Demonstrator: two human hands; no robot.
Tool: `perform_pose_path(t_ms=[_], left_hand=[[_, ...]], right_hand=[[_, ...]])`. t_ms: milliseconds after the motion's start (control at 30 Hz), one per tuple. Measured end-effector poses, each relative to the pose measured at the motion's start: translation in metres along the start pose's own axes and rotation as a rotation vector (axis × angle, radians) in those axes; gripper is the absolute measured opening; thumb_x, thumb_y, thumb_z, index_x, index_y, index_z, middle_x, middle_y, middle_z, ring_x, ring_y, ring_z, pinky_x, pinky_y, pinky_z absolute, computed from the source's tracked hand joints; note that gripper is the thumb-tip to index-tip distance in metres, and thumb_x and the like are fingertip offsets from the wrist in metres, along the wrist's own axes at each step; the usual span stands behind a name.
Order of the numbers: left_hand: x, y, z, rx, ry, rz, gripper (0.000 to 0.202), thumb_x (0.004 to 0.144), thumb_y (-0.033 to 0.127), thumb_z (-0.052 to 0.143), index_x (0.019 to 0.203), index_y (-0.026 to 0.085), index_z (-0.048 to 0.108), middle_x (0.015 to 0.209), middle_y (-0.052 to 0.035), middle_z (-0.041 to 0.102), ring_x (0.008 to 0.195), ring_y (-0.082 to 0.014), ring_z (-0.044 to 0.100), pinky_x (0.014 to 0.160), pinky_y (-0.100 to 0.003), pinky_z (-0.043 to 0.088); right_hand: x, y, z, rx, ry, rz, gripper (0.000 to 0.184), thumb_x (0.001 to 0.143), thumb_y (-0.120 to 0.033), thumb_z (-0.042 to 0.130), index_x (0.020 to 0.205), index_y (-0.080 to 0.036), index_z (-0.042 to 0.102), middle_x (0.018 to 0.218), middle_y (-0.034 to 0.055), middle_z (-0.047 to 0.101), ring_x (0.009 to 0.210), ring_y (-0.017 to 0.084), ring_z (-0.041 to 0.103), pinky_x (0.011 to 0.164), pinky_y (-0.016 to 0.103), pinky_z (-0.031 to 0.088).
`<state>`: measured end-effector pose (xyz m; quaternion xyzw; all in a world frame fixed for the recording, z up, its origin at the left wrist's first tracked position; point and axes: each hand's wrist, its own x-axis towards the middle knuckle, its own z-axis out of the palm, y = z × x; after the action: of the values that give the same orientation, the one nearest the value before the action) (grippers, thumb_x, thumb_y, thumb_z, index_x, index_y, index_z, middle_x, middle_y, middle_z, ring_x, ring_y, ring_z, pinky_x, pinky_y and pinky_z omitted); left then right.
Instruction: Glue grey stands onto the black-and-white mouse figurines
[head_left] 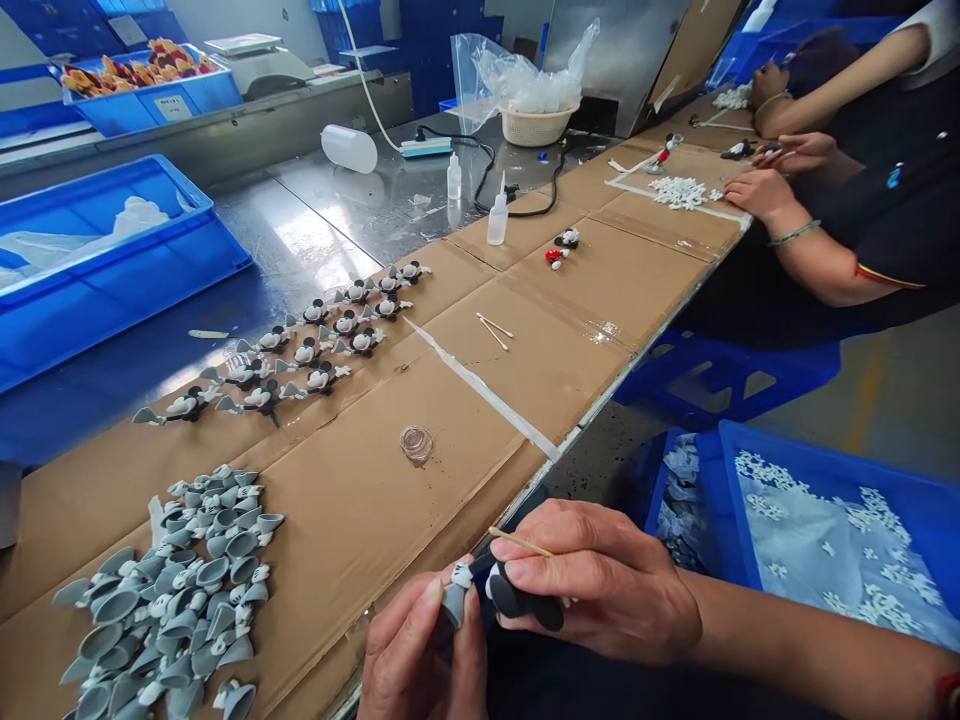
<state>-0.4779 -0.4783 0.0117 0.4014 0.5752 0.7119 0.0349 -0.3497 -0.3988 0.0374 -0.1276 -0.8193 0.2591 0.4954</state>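
Near the table's front edge, my left hand pinches a small grey cone-shaped piece with a white gloved hand between thumb and finger. My right hand is closed round a black-and-white cartoon mouse figure, and a thin wooden stick sticks out from the same fingers. The figure's dark arm reaches to the white glove; whether they are joined I cannot tell. At the left lies a heap of similar grey pieces. Behind it, several mouse figures with grey pieces lie in rows.
On the cardboard are a coiled clear disc, cotton swabs, a dropper bottle and a red-and-black mouse figure. Blue bins stand left and right. Co-workers' hands work along the far right edge.
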Motion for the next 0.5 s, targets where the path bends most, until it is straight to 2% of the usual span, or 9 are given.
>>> perform_pose_path(t_ms=[167, 500], left_hand=[[-0.0020, -0.0014, 0.0028, -0.029, 0.031, -0.021, 0.039, 0.069, 0.001, 0.074, 0.101, 0.024, 0.071, 0.095, 0.0042, 0.072, 0.071, -0.0087, 0.069, 0.065, -0.018, 0.058], [0.0026, 0.0048, -0.0038, 0.006, -0.035, -0.039, 0.041, 0.065, -0.005, 0.075, 0.098, 0.021, 0.072, 0.094, 0.0027, 0.074, 0.071, -0.0102, 0.070, 0.066, -0.019, 0.059]], right_hand=[[0.0014, 0.0007, 0.0000, 0.011, 0.021, -0.018, 0.035, 0.085, -0.009, 0.071, 0.118, -0.007, 0.059, 0.097, 0.0135, 0.069, 0.086, 0.016, 0.069, 0.075, 0.023, 0.061], [0.0006, -0.0019, -0.0010, 0.020, 0.001, -0.029, 0.032, 0.082, -0.005, 0.072, 0.112, -0.003, 0.060, 0.098, 0.0157, 0.069, 0.085, 0.016, 0.068, 0.073, 0.025, 0.061]])
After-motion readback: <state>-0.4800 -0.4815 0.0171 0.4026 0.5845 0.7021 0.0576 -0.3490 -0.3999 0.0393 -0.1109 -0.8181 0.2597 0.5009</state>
